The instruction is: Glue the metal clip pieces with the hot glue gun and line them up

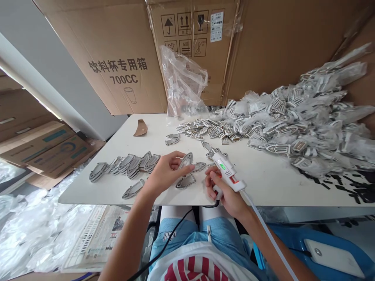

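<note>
My left hand point(163, 171) is closed, with its thumb and fingers pinching a grey pointed metal frame piece point(186, 157) just above the table. Wrapped round the handle of a white hot glue gun point(223, 165) is my right hand point(225, 192); the nozzle points away from me and to the left. Similar grey frame pieces point(186, 181) lie on the table below and between my hands. A few more are partly covered by the glue gun's front end. Several stacks of these pieces point(133, 165) stand left of my left hand, with a single piece point(133, 189) in front of them.
A big heap of plastic-wrapped metal pieces point(281, 117) covers the right back of the white table point(272, 187). Black strips point(356, 185) lie at the right edge. Large cardboard boxes point(125, 47) wall off the back, behind a clear plastic bag point(183, 84). A glue stick point(271, 236) trails from the gun.
</note>
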Motion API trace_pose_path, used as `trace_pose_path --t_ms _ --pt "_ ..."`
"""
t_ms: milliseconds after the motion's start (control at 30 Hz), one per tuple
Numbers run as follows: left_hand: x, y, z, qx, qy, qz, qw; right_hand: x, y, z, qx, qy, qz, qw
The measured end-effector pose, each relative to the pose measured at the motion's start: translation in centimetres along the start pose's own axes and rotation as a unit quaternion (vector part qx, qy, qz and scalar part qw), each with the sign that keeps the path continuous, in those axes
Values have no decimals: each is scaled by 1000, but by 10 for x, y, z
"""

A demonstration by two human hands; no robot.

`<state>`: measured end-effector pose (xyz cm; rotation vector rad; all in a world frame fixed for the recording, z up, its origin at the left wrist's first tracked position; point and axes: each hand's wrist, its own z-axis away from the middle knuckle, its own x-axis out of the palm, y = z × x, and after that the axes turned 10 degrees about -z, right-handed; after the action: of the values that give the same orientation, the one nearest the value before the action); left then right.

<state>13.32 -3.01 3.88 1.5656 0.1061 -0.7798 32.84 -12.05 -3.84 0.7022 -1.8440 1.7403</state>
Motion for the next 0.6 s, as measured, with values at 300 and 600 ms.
trace_pose_path --t_ms 300,600 --pt "2 -3 21 23 30 122 992 -4 -4 4 59 -54 42 996" --pt "12 -3 26 40 74 101 991 2 -8 11 114 -73 134 982"
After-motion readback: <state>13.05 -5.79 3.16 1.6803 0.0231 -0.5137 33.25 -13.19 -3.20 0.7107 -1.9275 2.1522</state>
